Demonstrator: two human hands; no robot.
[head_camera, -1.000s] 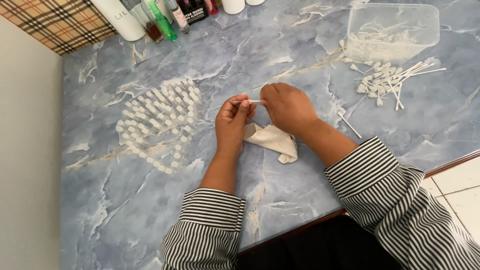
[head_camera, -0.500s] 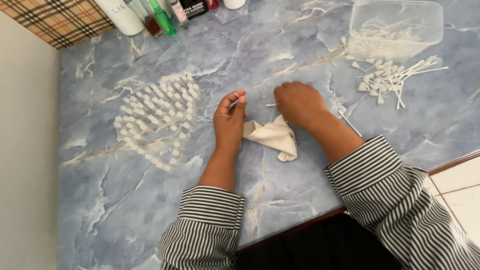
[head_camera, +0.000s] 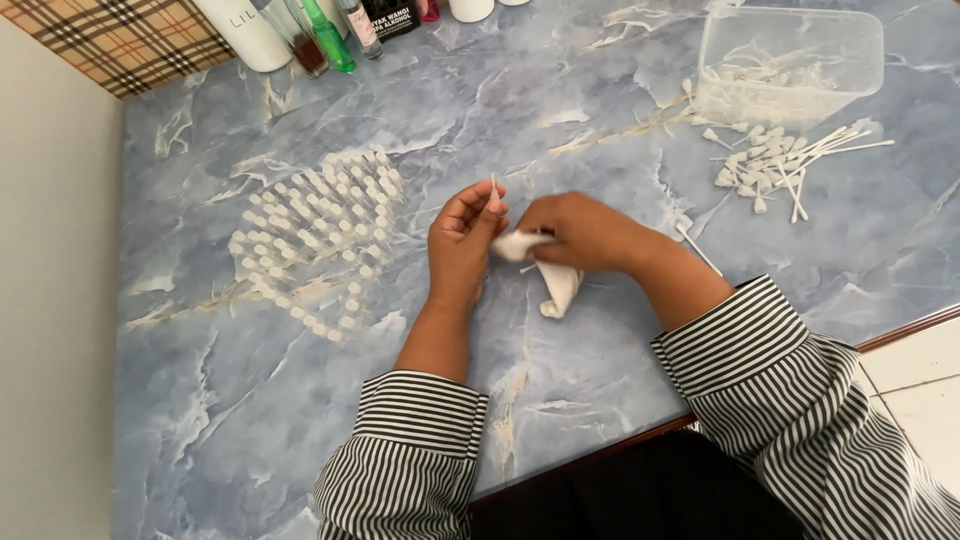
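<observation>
Left hand (head_camera: 462, 245) pinches a cotton swab (head_camera: 494, 192) upright, right hand (head_camera: 580, 232) grips a white tissue (head_camera: 555, 280) against it (wiping, I'd judge). Finished swabs (head_camera: 320, 235) lie in rows alongside.

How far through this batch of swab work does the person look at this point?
Done: many small white pieces stand in neat rows at the left of the blue marble table. In hand: the left hand pinches one small white piece upright, and the right hand holds a white cloth beside it. Left: a loose pile of swabs and more in the clear plastic box.
</observation>
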